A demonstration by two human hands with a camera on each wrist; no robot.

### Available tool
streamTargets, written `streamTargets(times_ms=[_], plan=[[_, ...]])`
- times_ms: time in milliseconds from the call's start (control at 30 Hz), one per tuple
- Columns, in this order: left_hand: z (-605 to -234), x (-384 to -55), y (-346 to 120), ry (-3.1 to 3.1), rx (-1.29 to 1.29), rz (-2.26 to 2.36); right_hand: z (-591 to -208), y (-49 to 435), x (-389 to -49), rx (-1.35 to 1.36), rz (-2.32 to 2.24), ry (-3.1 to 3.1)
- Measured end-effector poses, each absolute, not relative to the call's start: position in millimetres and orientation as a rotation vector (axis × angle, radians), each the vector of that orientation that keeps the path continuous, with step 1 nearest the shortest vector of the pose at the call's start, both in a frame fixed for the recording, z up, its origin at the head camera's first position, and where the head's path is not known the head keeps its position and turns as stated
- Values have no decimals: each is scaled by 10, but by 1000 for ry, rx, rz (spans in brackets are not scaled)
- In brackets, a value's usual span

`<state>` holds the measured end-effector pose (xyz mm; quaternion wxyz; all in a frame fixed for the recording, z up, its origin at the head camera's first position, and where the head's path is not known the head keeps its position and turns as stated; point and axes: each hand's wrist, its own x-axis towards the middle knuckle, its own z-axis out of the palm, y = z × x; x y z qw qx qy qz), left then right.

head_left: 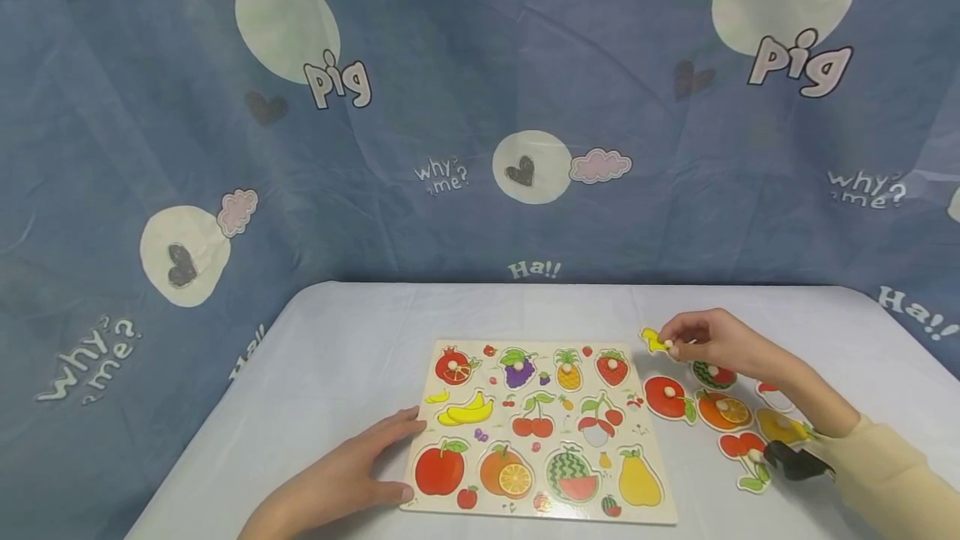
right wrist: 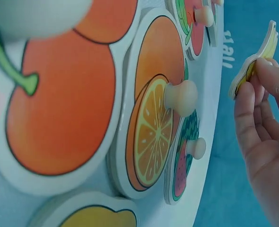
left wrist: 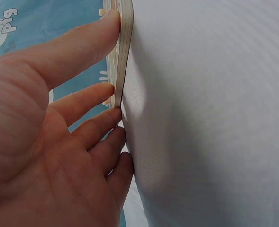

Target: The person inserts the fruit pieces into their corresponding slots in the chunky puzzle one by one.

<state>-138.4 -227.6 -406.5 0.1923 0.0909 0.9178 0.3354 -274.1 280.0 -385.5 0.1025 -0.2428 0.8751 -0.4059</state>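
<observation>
My right hand (head_left: 701, 340) pinches a yellow banana puzzle piece (head_left: 651, 340) by its knob, raised just past the board's far right corner; the right wrist view shows the banana piece (right wrist: 265, 49) between thumb and fingers. My left hand (head_left: 341, 469) rests at the left edge of a wooden fruit puzzle board (head_left: 585, 515). In the left wrist view, its thumb and fingertips touch the board's edge (left wrist: 124, 52), fingers extended. Knobbed pomegranate (head_left: 453, 367), grape (head_left: 519, 369), pineapple (head_left: 568, 375) and strawberry (head_left: 612, 369) pieces sit in the board's back row.
Right of the board lie loose knobbed pieces: apple (head_left: 663, 398), orange (head_left: 723, 412), watermelon (head_left: 712, 374), cherries (head_left: 738, 446) and a yellow piece (head_left: 776, 426), under or beside my right forearm. The white tabletop (head_left: 360, 348) meets a blue printed curtain (head_left: 420, 232) behind.
</observation>
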Motion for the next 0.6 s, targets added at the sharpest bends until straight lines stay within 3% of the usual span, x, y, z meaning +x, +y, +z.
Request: streamTargets(times_ms=[600], plan=[[-4076, -1385, -2293, 2576, 234, 941, -3861, 2731, -2682, -740, -1176, 2602]])
